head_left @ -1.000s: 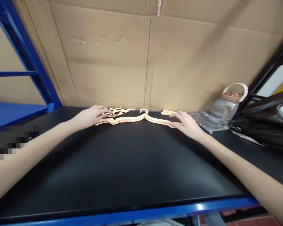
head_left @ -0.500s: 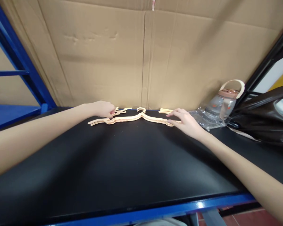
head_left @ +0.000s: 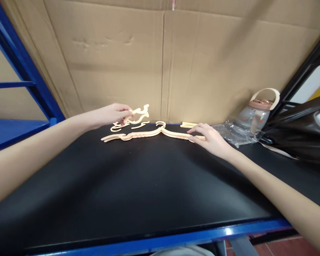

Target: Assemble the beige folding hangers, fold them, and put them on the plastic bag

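A cream clothes hanger point(head_left: 146, 134) lies flat on the black tabletop, its hook turned toward the cardboard wall. My right hand point(head_left: 209, 140) is at the hanger's right end, thumb on the near side and fingers on the far side, covering that tip. Raised above the table at the back left, my left hand point(head_left: 118, 114) pinches a curved cream hanger piece point(head_left: 140, 119); the fingers hide part of it. Below that hand lie more loose hanger parts point(head_left: 116, 128), and a thin curved strip point(head_left: 140, 125) rests to their right.
Cream strips point(head_left: 188, 124) are stacked at the back behind my right hand. On the right stand a clear water bottle point(head_left: 256, 113) with a handle, crumpled clear plastic point(head_left: 229, 133) and a black bag point(head_left: 298, 131). Cardboard point(head_left: 117, 71) backs the table; a blue frame point(head_left: 40, 89) rises at left.
My left hand has lifted the curved hanger piece off the table, up and slightly right. My right hand stays at the hanger's right end, and the hanger lies in about the same place.
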`<action>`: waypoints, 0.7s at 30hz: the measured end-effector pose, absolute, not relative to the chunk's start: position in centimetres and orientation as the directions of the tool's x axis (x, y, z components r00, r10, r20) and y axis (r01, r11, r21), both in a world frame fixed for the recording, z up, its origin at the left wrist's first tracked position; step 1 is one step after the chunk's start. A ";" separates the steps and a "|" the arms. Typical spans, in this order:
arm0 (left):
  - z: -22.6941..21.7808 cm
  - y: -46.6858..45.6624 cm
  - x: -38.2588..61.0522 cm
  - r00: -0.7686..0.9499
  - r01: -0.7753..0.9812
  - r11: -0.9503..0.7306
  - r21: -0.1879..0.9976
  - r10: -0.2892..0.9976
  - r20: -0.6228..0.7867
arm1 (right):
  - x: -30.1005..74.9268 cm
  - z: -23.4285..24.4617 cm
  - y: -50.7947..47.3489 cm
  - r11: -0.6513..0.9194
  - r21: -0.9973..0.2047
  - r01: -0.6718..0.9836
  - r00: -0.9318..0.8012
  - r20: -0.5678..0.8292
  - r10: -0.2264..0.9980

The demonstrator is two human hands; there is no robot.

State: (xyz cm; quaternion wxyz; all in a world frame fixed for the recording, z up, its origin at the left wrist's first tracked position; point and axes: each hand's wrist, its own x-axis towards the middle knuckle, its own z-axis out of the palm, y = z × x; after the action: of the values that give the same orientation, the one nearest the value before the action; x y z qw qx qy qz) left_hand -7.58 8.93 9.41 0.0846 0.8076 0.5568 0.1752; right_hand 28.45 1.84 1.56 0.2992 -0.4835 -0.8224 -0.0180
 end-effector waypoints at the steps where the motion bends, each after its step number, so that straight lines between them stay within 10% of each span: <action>1: 9.2 7.6 -6.8 0.363 0.795 -0.389 0.466 0.920 0.149 | 28.3 1.6 1.7 0.543 -0.263 0.798 -0.363 0.510 0.780; 6: 7.0 1.9 -2.8 0.658 0.509 -0.235 0.828 0.727 -0.198 | 27.4 1.5 1.0 0.629 -0.292 0.720 -0.435 0.516 0.738; 11: 5.6 0.3 -0.1 0.702 0.548 -0.182 0.816 0.630 -0.331 | 26.1 1.3 -0.2 0.635 -0.462 0.620 -0.486 0.409 0.772; 16: 4.8 1.4 0.2 0.646 0.689 -0.383 0.615 0.709 -0.282 | 24.9 0.9 -1.0 0.630 -0.537 0.561 -0.614 0.240 0.752; 21: 4.8 5.3 -2.1 0.571 0.794 -0.580 0.183 0.814 0.104 | 24.7 0.8 -1.0 0.649 -0.501 0.572 -0.627 0.243 0.740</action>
State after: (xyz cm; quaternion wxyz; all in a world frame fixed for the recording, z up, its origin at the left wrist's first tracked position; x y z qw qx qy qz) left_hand -2.08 5.35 4.78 0.0578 0.8845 0.4545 0.0886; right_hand 24.72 -0.96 0.77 0.2190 -0.3723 -0.8812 0.1920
